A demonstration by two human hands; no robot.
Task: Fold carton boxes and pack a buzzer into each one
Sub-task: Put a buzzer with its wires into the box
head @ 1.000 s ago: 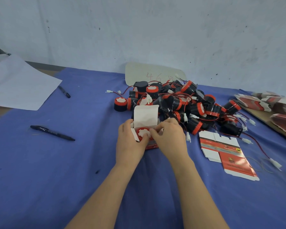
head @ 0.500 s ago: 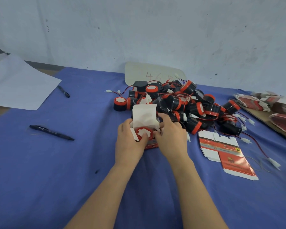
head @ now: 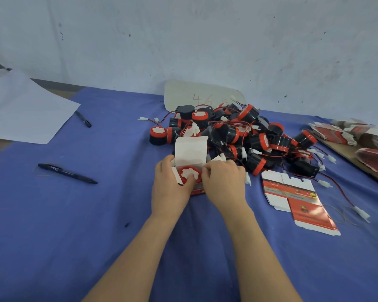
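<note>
Gripping the carton box from both sides, left hand and right hand flank the buzzer seated inside.

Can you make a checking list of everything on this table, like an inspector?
Surface: blue cloth with small dark specks.
Job's things: open carton box with a buzzer inside; buzzer pile behind it; flat carton to the right; carton stacks at the far right.
Clutter: a pen, another pen, paper sheet, card marked 46.
Grips: left hand holds the carton box, thumb on the buzzer; right hand pinches its right side.
Cables: red-black wires with white plugs tangle through the pile; one trails right.
Surroundings: pale wall.
</note>
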